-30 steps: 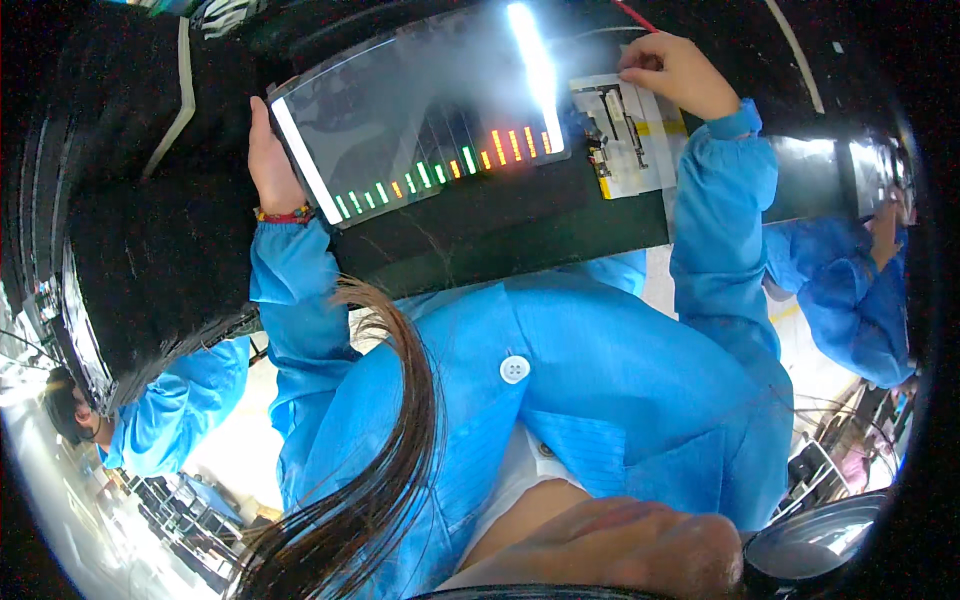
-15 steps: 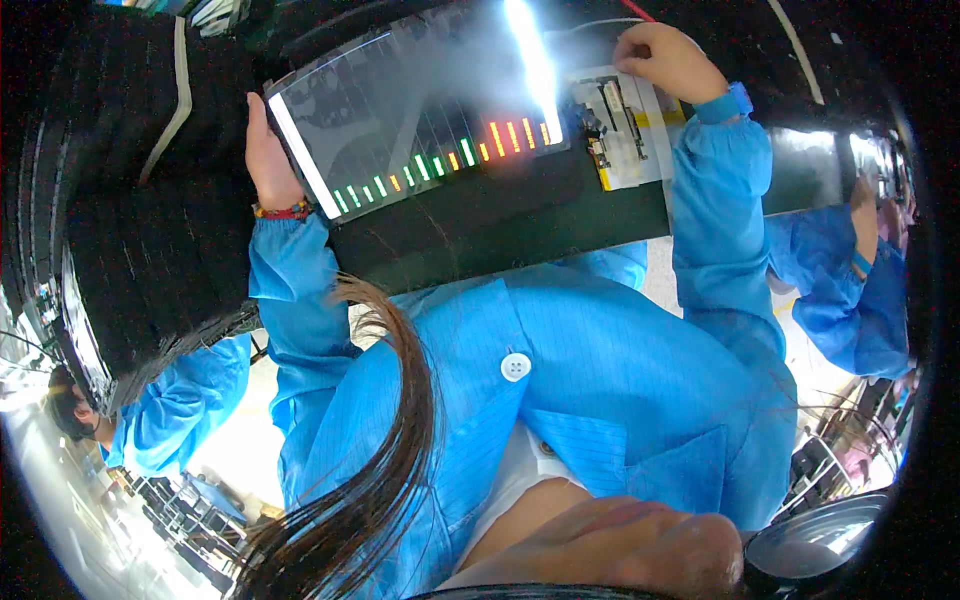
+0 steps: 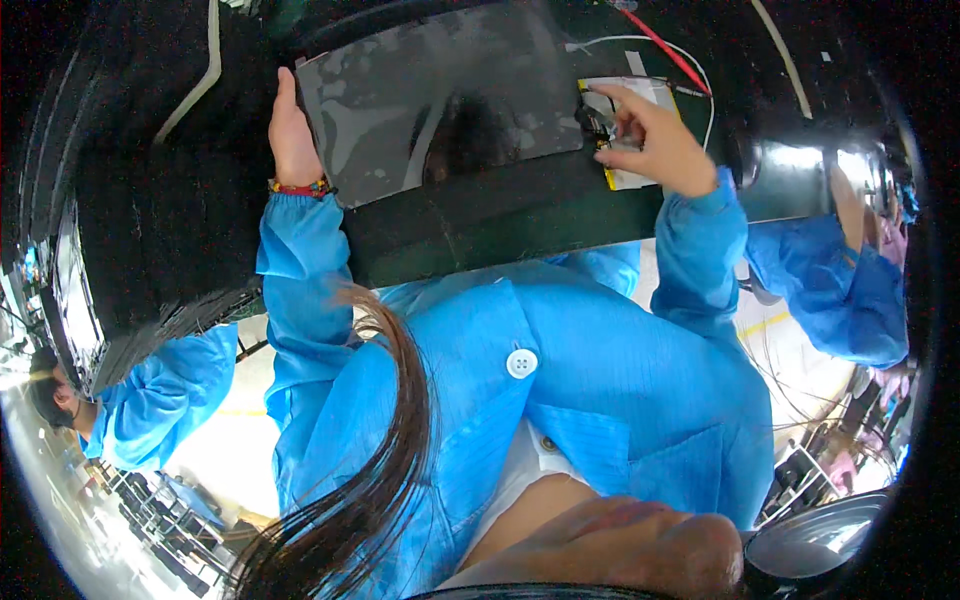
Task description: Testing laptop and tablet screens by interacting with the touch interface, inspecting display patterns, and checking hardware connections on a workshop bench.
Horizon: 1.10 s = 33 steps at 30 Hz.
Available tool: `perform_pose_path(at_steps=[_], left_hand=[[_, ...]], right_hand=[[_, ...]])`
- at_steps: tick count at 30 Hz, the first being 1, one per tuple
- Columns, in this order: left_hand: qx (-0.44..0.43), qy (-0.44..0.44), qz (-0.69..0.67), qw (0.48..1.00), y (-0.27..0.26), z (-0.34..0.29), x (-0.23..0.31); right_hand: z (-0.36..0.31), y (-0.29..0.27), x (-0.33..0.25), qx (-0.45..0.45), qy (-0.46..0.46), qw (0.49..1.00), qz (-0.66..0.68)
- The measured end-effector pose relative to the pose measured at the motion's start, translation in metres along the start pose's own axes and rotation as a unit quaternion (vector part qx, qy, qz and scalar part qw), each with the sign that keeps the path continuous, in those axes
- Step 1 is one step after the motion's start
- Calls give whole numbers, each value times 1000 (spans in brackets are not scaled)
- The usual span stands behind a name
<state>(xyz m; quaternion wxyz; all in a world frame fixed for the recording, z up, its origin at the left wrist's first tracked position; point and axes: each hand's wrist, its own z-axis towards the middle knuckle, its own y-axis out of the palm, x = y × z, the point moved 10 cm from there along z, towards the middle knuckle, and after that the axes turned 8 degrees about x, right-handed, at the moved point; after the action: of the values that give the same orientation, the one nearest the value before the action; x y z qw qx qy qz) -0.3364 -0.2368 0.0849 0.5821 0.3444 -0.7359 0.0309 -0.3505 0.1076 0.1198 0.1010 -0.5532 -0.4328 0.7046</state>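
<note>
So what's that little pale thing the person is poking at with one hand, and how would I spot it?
Start at the dark workbench and find the big glossy grey panel lying on it, steadied by the left hand. Just beyond the panel's right edge lies a small white board with a yellow border, under the right hand. It is the only pale, yellow-edged piece there.

A flat panel point(image 3: 440, 110) is laid on the work table point(image 3: 480, 225) at upper centre of the frame. The left hand point(image 3: 292, 135) is placed against the panel's left edge. The right hand point(image 3: 655, 145) is set on a small circuit board point(image 3: 630, 100) just right of the panel. Wires point(image 3: 660, 45) are run above the board, toward upper right. A co-worker's sleeve point(image 3: 150, 400) is seen lower left, another point(image 3: 830, 290) at right.
</note>
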Motion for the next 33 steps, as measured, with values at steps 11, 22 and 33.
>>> perform_pose_path(at_steps=[11, 22, 33], left_hand=[[-61, -51, -67, 995, -12, 34, -25], [-79, -46, -73, 993, -4, 26, -18], [-126, -31, -92, 987, 2, 5, -6]], right_hand=[[0, -9, 10, 199, 47, 978, -31], [10, 4, 5, 179, 80, 970, -145], [24, 17, 4, 126, 124, 942, -287]])
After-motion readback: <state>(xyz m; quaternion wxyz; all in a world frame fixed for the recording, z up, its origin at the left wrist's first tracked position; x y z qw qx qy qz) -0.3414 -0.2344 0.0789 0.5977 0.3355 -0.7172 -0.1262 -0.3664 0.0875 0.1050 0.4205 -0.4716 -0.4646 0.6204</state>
